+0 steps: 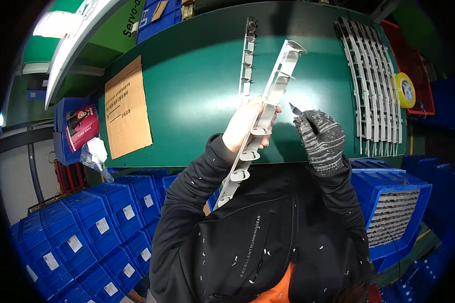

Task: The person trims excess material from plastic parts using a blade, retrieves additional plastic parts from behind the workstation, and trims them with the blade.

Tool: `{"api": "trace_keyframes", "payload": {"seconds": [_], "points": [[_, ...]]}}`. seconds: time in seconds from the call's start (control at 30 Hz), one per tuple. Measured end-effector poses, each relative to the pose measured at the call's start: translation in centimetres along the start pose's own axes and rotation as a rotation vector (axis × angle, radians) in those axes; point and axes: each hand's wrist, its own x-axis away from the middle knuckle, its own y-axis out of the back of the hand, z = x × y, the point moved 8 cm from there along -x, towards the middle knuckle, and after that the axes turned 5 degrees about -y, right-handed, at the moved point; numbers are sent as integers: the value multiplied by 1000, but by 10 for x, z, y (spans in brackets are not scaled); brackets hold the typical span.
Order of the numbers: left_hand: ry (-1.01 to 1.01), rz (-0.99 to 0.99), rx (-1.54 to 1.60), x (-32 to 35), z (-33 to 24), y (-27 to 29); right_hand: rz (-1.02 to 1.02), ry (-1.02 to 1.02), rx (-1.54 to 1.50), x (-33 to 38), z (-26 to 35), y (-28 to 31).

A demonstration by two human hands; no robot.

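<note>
White tabbed strip (264, 120) looks light, fairly stiff, tabs (240, 175) probably fragile; hold mid-length, where bare left hand (245, 123) grips, gloved right hand (322, 141) pinching small pointed tool (294, 108).

Strip (264, 119) between cardboard (129, 108) and tape (403, 90)

illumination is bright across the middle of the table (197, 101), with a pale glare patch beside the gloved right hand (321, 141). a dark shadow falls over the table's far edge. a small white light (1, 120) shows at the left rim. the right margin is dim; the black jacket (227, 242) retains little detail. fisheye distortion bows the table's edges, and the corners go black. the held white strip (276, 88) appears sharp.
</note>
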Motion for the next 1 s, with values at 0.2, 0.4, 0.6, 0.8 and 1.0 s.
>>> {"api": "trace_keyframes", "payload": {"seconds": [0.2, 0.4, 0.6, 0.8, 1.0], "points": [[2, -5, 35, 0, 1, 3, 77, -9, -44, 5, -4, -8], [6, -63, -24, 2, -1, 3, 183, 69, -32, 11, 11, -23], [8, -26, -34, 1, 0, 3, 88, 6, -8, 6, -2, -12], [37, -83, -55, 0, -3, 14, 1, 34, -128, 7, -13, -4], [-222, -214, -596, 3, -25, 34, 319, -39, -322, -6, -12, -17]]}}
